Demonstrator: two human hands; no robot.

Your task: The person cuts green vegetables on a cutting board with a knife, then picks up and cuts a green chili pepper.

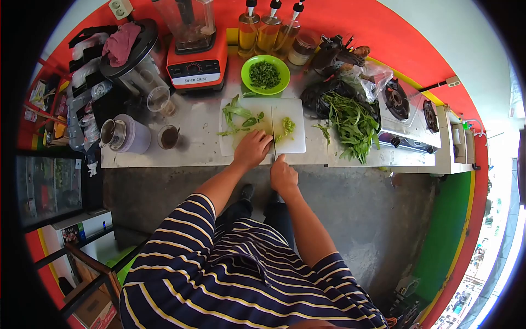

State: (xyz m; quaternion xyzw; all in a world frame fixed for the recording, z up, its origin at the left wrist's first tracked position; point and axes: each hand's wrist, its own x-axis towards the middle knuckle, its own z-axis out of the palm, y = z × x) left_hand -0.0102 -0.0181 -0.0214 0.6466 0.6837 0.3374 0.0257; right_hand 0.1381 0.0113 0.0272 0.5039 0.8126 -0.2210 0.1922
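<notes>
On a white cutting board (297, 112), my left hand (254, 148) is closed with its fingers bent, pressing on stems of leafy greens (239, 114). Most of what lies under those fingers is hidden. My right hand (284, 175) is wrapped around the handle of a knife (273, 122), whose thin blade points away from me, seen almost edge-on beside my left fingertips. Small chopped green pieces (286, 127) lie right of the blade. Behind the board stands a lime-green bowl (284, 82) with finely chopped dark greens (264, 74) in it.
A heap of leafy greens (353, 123) lies to the right, before a gas stove (408, 118). At the back are a red blender (197, 60) and several oil bottles (268, 34). A cup of dark liquid (168, 137) and a steel-topped jug (129, 134) stand left.
</notes>
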